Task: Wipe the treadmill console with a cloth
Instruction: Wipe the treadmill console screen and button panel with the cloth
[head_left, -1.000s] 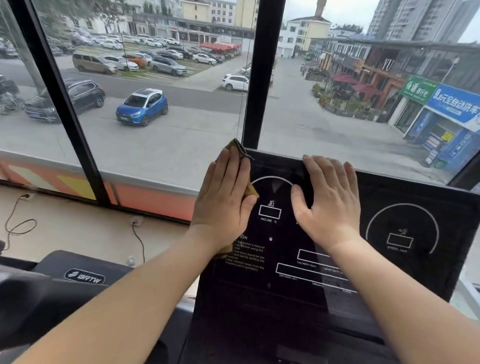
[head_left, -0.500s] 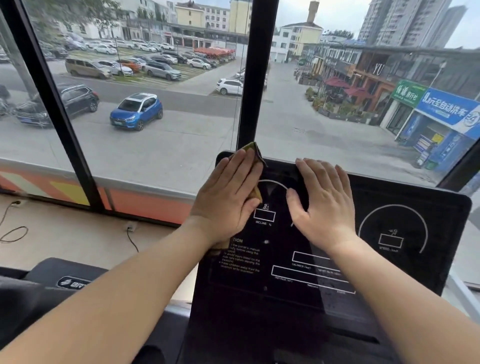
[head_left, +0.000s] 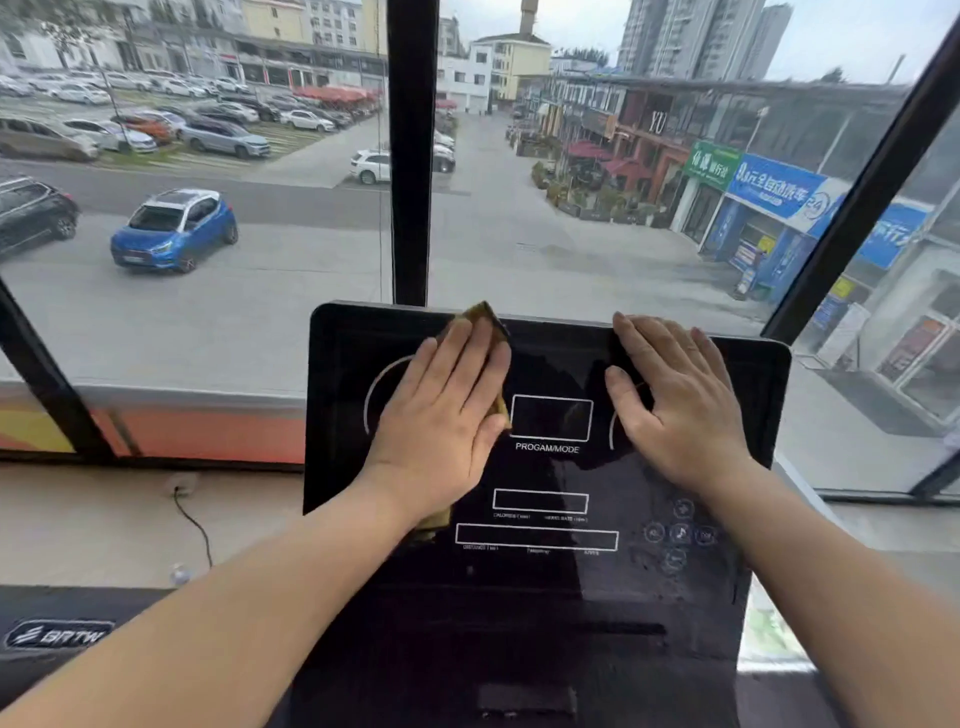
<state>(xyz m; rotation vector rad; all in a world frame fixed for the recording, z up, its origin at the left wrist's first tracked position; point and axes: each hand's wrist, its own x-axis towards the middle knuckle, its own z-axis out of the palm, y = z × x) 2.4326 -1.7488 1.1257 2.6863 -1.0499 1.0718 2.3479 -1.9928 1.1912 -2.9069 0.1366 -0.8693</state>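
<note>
Two flat hands lie on the treadmill console (head_left: 540, 597), and the cloth (head_left: 484, 318) sits under the left hand (head_left: 441, 415), pressed against the upper part of the black panel rather than pinched. That hand's fingers are straight and close together. An ochre corner pokes out past the fingertips at the console's top edge, a thin strip shows on the thumb side, and a scrap shows below the wrist. The right hand (head_left: 680, 405) rests well to the right of the cloth, palm down, fingers slightly spread, holding nothing; it seems to steady the panel.

With only palm pressure keeping it in place, the cloth could bunch or slide out on a quick stroke, and bare skin would then smear the glossy face. The bare right palm probably leaves prints of its own. The round touch buttons (head_left: 678, 532) lie down and to the right of the grip, so a firm pass over them might trigger something if the machine is powered. The displays look dark, but I cannot tell.

Most of the cloth is hidden, so its size and fold are unknown. Each hand covers part of a white arc. The small labels under the boxes are too blurred to read, and the console's lower end is dark and cut off. Beyond the fingertips stands a black window post (head_left: 410, 156); down and left of the wrist a cable (head_left: 195, 525) trails.
</note>
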